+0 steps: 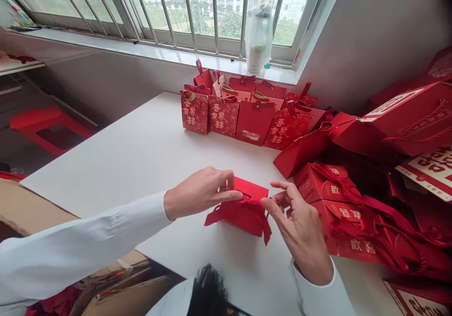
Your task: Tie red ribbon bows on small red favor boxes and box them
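A small red gift box [242, 222] stands upright on the white table in front of me. Across its upper front lies a dark red ribbon bow [243, 205], its tails hanging at both sides. My left hand [203, 191] is at the box's upper left, fingers bent, with the thumb against the bow's middle. At the upper right edge is my right hand [298, 226]. Its thumb and a bent finger close at the bow's right loop, while the index finger stretches out above. The fingertips partly cover the ribbon, so the exact grip is hard to see.
Several red gift bags [222, 116] stand in rows along the table's back. Red boxes with ribbons [332, 212] are piled at the right, beside larger red bags [416, 118]. A wrapped cup [259, 43] stands on the windowsill. Cardboard boxes [123, 295] and a red stool [45, 123] are at the left.
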A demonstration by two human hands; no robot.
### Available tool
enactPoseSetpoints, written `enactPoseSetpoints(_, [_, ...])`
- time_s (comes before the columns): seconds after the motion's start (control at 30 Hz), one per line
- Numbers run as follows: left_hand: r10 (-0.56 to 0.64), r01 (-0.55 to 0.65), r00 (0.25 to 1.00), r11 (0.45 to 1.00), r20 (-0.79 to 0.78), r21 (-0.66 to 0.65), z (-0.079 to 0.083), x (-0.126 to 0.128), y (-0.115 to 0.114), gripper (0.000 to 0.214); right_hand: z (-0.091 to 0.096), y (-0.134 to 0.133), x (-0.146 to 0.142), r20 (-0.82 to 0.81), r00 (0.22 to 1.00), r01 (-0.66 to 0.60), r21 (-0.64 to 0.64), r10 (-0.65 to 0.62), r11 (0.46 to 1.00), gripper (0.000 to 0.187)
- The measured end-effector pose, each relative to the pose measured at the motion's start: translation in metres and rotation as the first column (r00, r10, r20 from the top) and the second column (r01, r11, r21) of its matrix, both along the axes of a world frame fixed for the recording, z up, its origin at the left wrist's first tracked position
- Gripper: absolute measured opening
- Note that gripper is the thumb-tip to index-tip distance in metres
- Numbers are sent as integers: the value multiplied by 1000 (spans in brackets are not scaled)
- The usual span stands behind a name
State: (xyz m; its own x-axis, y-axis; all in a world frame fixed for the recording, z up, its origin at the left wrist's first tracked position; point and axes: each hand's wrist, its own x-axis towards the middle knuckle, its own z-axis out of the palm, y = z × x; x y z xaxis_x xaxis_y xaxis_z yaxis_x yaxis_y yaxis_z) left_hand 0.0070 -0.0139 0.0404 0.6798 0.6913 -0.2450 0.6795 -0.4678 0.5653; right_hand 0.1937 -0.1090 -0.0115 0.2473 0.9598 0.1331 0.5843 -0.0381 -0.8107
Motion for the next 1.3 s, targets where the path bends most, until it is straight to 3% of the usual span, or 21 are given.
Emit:
enactPoseSetpoints(0.2, [-19, 20, 1000, 1000, 5, -9, -5, 6, 1, 40, -2, 5, -11, -65, 998, -10, -38, 8, 999, 29])
enactPoseSetpoints(0.37, [40, -28, 997, 985, 68, -170, -6, 4, 6, 34, -8, 1, -14, -171, 985, -33, -19, 29, 999, 28])
enactPoseSetpoints(0.53, [89, -25, 990, 874, 109, -486, -16, -1, 17, 40, -14, -4, -15, -228, 974, -24, -56, 11, 998, 30])
enactPoseSetpoints(0.67, [105, 0, 986, 772, 127, -635, -21, -3, 24, 44, -17, -7, -15, -265, 964, -4, -64, -13, 998, 32])
enactPoseSetpoints(0.8, [105, 15, 985, 737, 137, -675, -22, -2, 27, 45, -17, -8, -18, -299, 954, 7, -68, -27, 998, 31])
enactPoseSetpoints(1.13, [114, 26, 980, 743, 164, -669, -22, -2, 26, 41, -17, -13, -20, -347, 936, 23, -92, -54, 996, 30])
enactPoseSetpoints(1.3, [158, -3, 977, 686, 146, -728, -24, -2, 29, 43, -18, -14, -22, -337, 940, 35, -85, -62, 996, 29])
